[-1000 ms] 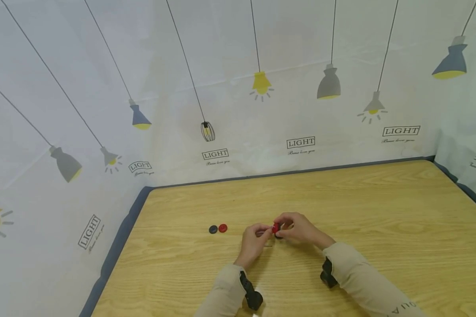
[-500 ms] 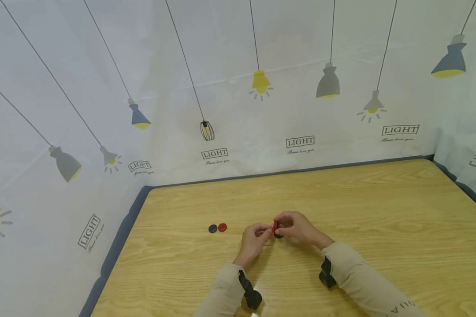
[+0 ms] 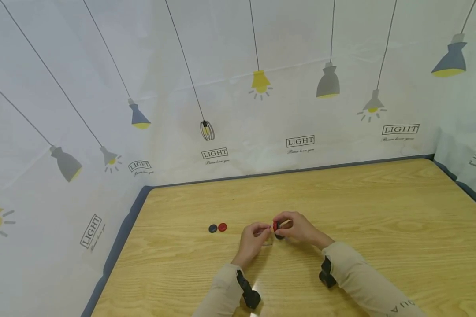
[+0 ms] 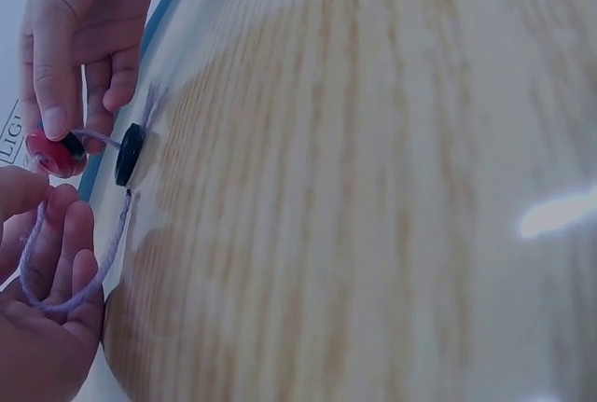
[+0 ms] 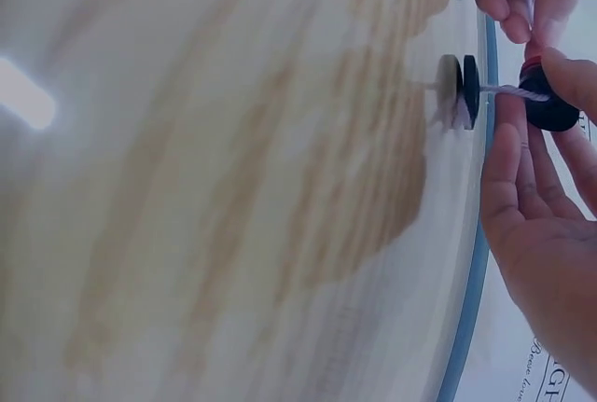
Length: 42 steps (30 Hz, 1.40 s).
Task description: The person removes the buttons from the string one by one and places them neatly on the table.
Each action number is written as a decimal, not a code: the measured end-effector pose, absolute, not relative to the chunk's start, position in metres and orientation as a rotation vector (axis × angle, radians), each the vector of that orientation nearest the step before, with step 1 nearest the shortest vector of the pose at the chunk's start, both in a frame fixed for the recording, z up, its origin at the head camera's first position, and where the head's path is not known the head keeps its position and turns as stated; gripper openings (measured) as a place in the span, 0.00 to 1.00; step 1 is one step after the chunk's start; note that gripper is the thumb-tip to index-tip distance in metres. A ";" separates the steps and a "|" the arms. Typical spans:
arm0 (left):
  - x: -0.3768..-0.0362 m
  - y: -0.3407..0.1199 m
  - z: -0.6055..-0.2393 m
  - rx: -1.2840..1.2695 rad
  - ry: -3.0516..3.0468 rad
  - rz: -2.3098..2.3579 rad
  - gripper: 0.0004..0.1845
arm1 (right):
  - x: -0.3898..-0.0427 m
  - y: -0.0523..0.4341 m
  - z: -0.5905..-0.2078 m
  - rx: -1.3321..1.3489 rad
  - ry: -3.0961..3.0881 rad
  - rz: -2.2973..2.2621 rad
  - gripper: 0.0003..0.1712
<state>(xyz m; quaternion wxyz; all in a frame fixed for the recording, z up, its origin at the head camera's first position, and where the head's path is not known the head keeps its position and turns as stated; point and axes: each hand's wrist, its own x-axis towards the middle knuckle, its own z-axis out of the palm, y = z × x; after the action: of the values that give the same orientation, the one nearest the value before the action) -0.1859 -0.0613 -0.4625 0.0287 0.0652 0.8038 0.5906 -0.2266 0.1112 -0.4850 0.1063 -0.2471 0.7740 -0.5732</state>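
Note:
My right hand [image 3: 289, 225] pinches a red button [image 3: 275, 226] just above the wooden table [image 3: 381, 211]. In the left wrist view the red button [image 4: 54, 154] sits on a purple string [image 4: 101, 140]. The string runs to a black button [image 4: 129, 153] standing on edge on the table. My left hand [image 3: 258, 234] is just left of the red button, its curled fingers [image 4: 65, 243] holding a loop of the same string [image 4: 37, 271]. In the right wrist view the black button [image 5: 471, 91] hangs on the string [image 5: 508, 93] beside my right hand's fingers [image 5: 522, 197].
A dark button [image 3: 213, 228] and a red button [image 3: 222, 227] lie side by side on the table, left of my hands. A white curtain with lamp prints [image 3: 262, 110] closes off the back and both sides of the table.
My left hand has drawn back slightly to the left, away from the red button. My right hand has stayed put with the button.

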 end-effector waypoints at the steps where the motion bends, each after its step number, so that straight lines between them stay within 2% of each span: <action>1: -0.186 -0.061 -0.462 0.199 2.477 1.822 0.09 | -0.227 0.112 -0.485 -0.732 2.281 -1.685 0.18; 5: -0.187 -0.062 -0.463 0.221 2.465 1.818 0.11 | -0.226 0.112 -0.484 -0.747 2.299 -1.667 0.18; 13: -0.205 -0.065 -0.497 0.171 2.442 1.832 0.17 | -0.227 0.108 -0.481 -0.811 2.414 -1.579 0.16; 18: -0.206 -0.063 -0.495 0.176 2.386 1.867 0.17 | -0.228 0.108 -0.481 -0.859 2.441 -1.552 0.15; 28: -0.190 -0.059 -0.466 0.219 2.393 1.852 0.14 | -0.226 0.105 -0.481 -0.895 2.369 -1.624 0.15; 37: -0.203 -0.066 -0.492 0.220 2.414 1.841 0.16 | -0.227 0.106 -0.482 -0.866 2.355 -1.627 0.16; 42: -0.205 -0.070 -0.495 0.201 2.397 1.851 0.17 | -0.226 0.107 -0.483 -0.848 2.363 -1.609 0.16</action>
<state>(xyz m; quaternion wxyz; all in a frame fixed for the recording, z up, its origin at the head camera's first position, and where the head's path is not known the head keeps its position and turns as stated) -0.2053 -0.0698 -0.4948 0.0534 0.0662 0.7886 0.6090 -0.2261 0.1068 -0.4833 0.0798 -0.2836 0.7898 -0.5379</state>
